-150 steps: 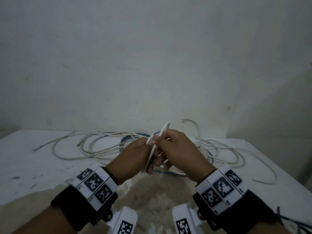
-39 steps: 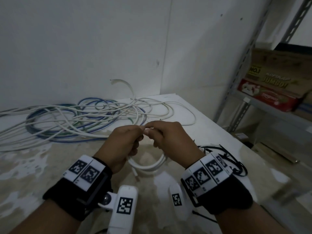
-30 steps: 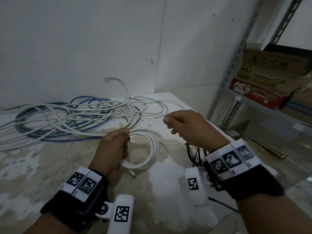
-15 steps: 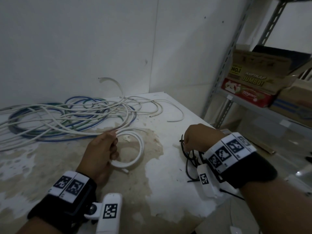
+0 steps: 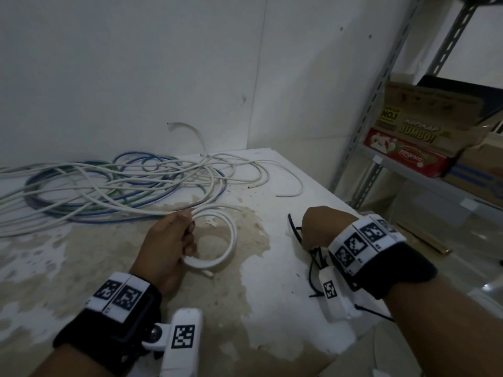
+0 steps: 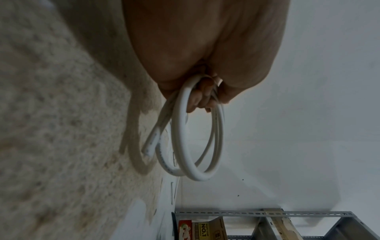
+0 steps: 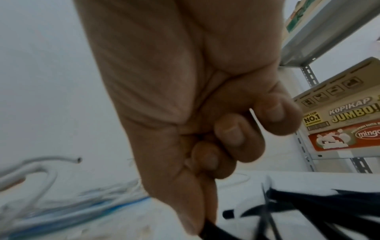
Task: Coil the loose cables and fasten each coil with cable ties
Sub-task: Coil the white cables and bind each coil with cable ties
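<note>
Coiled white cable (image 5: pixel 217 257) hangs gripped in the left hand (image 5: pixel 166 246) just above the table (image 5: pixel 272 308), near its middle. At the right edge, the right hand (image 5: pixel 318 227) pinches a black cable tie (image 5: pixel 295 229) from the bunch. Fetching the fastener is the step; next it likely must wrap the loops.
</note>
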